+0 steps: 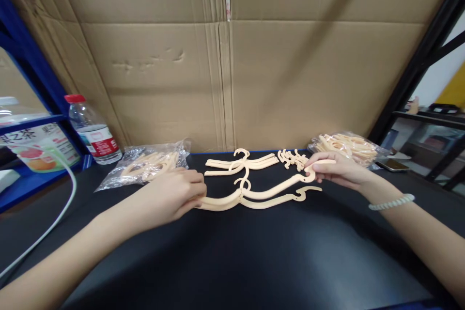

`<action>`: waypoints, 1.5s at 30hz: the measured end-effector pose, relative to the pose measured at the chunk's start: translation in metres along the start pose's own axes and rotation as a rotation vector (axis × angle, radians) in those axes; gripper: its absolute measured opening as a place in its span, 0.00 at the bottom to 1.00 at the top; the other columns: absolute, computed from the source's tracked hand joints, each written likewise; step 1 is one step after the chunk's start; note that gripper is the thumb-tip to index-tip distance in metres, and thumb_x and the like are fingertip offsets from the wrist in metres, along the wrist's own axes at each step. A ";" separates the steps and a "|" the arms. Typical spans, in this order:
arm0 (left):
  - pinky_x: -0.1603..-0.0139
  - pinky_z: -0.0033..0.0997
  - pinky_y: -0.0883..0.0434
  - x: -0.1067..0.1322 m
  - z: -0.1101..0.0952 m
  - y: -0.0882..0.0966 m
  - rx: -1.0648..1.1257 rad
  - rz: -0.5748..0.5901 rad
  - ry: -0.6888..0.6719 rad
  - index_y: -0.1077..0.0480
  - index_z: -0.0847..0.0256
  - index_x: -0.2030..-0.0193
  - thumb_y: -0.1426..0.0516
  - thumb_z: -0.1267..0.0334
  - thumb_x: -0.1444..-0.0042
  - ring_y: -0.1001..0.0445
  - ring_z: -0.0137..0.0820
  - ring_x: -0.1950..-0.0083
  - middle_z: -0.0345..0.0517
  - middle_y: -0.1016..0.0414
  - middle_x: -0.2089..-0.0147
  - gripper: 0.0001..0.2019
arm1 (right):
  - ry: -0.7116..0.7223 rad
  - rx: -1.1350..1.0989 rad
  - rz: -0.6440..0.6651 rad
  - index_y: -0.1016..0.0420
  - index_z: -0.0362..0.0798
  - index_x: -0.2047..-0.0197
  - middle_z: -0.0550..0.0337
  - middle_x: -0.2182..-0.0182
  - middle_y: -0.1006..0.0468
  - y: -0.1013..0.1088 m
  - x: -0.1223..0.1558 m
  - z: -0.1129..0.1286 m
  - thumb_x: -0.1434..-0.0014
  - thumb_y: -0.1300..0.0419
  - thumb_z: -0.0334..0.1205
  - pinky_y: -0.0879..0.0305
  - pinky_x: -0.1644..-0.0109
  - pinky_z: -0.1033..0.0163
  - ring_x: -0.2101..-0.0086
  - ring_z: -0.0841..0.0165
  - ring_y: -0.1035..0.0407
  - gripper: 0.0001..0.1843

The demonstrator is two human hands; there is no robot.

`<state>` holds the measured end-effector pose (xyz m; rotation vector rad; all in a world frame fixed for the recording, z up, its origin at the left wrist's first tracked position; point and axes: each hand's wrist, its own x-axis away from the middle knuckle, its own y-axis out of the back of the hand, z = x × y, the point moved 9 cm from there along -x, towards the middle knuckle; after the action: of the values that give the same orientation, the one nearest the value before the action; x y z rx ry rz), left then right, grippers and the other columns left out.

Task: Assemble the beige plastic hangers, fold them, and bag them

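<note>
Cream plastic hanger parts lie in front of me on the black table. My left hand [183, 191] is closed around the left ends of two stacked hanger arms. My right hand [336, 169] pinches the curled right end of the upper hanger [272, 190], lifted slightly. Below it lies a second hanger [271, 202], its curled end free of my right hand. Their small hooks meet near the middle. Just beyond sits a pile of similar hangers [240, 163], and small hook pieces [291, 159] are heaped beside my right hand.
Plastic bags of hanger parts rest at the left [150, 164] and right [348, 147]. A red-capped bottle [94, 131] stands far left, near a white cable [65, 213]. A phone [392, 165] lies at the right. A cardboard wall [163, 82] rises behind.
</note>
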<state>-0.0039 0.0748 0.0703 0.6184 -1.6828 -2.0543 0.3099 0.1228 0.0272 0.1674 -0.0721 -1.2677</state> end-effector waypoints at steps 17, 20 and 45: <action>0.69 0.28 0.40 -0.006 0.002 -0.025 0.133 0.085 0.076 0.33 0.59 0.73 0.46 0.75 0.43 0.28 0.33 0.69 0.40 0.27 0.71 0.10 | 0.165 0.732 0.221 0.22 0.48 0.73 0.59 0.70 0.26 -0.022 -0.007 -0.009 0.50 0.31 0.54 0.37 0.61 0.59 0.67 0.64 0.31 0.17; 0.71 0.28 0.42 -0.009 0.010 -0.029 0.091 0.055 0.092 0.33 0.60 0.73 0.47 0.75 0.43 0.29 0.32 0.70 0.41 0.28 0.70 0.11 | 0.173 0.733 0.174 0.23 0.48 0.72 0.58 0.70 0.24 -0.017 -0.011 -0.011 0.49 0.32 0.55 0.38 0.63 0.59 0.67 0.64 0.31 0.17; 0.44 0.42 0.34 -0.017 -0.002 -0.037 0.214 -0.163 0.040 0.32 0.59 0.48 0.53 0.70 0.35 0.30 0.38 0.48 0.50 0.26 0.50 0.13 | 0.432 0.943 0.108 0.24 0.49 0.57 0.53 0.62 0.24 -0.064 -0.002 0.010 0.38 0.41 0.46 0.36 0.54 0.56 0.61 0.61 0.31 0.11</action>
<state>0.0093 0.0899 0.0351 0.8867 -1.8998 -1.9683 0.2477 0.1054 0.0262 1.2243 -0.2991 -0.9818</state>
